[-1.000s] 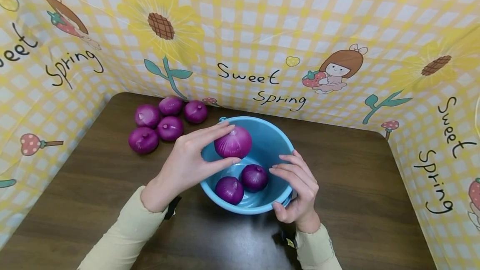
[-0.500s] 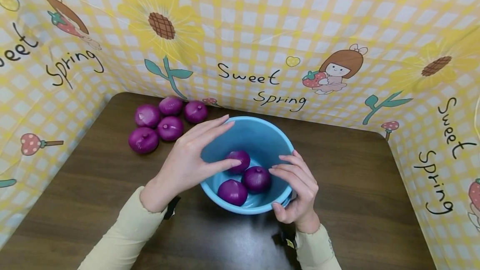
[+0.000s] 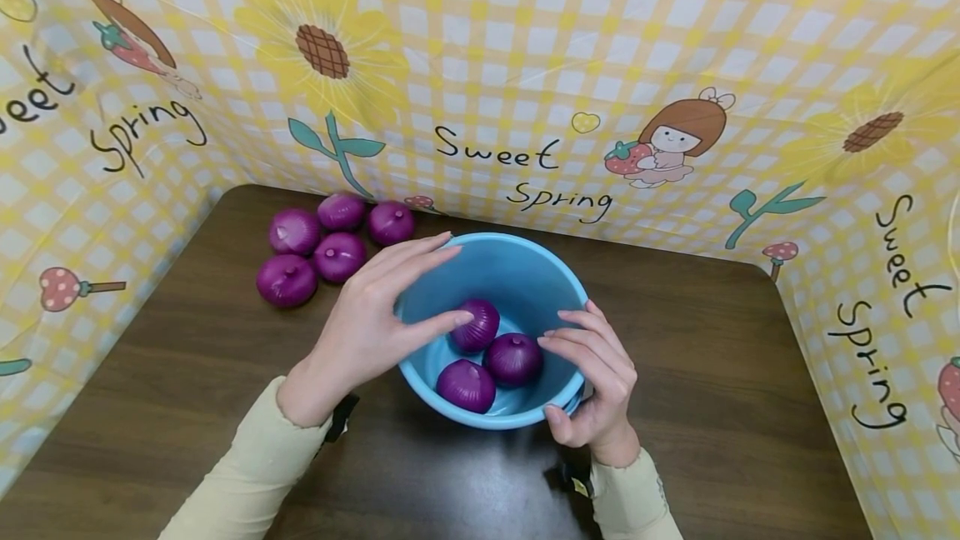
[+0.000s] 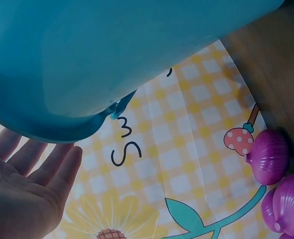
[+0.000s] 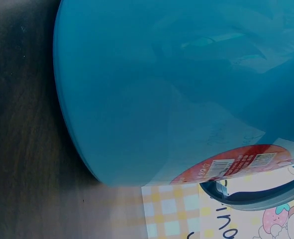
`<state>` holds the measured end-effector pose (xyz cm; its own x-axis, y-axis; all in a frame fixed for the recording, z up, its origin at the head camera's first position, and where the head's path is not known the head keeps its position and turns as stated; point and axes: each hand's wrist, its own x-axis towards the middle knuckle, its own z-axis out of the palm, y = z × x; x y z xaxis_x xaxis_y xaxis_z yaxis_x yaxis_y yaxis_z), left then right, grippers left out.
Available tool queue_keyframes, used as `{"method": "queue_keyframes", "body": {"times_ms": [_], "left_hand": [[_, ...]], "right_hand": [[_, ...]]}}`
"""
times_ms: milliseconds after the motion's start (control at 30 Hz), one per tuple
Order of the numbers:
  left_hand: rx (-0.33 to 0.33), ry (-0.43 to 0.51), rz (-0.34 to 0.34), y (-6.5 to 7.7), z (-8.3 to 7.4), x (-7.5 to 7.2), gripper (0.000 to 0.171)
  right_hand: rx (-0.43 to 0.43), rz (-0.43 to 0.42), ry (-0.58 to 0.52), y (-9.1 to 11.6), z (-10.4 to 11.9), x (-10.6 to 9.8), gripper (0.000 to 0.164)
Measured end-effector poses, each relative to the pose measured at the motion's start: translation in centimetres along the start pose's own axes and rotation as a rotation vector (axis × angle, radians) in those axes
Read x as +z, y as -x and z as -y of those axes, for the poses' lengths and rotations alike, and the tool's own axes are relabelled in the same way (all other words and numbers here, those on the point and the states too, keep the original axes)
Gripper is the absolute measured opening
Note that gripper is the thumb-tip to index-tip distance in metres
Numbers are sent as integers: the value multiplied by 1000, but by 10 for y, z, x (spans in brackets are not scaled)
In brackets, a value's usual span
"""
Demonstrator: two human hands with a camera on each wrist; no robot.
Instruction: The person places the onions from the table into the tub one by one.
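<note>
A blue bucket stands on the table with three purple onions inside: one at the rear left, an onion in the middle and an onion at the front. My left hand reaches over the bucket's left rim, thumb and fingers spread apart, holding nothing. In the left wrist view the fingers of that hand show relaxed beside the rim. My right hand grips the right rim, fingers over the edge and thumb at the front. The right wrist view shows only the bucket's outer wall.
Several more purple onions lie grouped on the dark wooden table behind my left hand. Yellow checked cloth stands up around the back and sides. A red label and a handle are on the bucket.
My left hand let go of an onion, which dropped from rim height to the bucket's bottom. The onions below shifted slightly. Since then the left hand has drawn a little left; the right hand stays.
</note>
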<state>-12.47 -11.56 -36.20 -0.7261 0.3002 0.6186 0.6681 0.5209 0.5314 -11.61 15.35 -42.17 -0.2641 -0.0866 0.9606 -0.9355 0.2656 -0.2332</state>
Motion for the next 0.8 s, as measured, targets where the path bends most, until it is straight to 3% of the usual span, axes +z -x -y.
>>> {"method": "queue_keyframes", "body": {"times_ms": [800], "left_hand": [[-30,-37,-152,0,11,-21,66]], "right_hand": [[2,1,-1,-1,1,0,59]]}}
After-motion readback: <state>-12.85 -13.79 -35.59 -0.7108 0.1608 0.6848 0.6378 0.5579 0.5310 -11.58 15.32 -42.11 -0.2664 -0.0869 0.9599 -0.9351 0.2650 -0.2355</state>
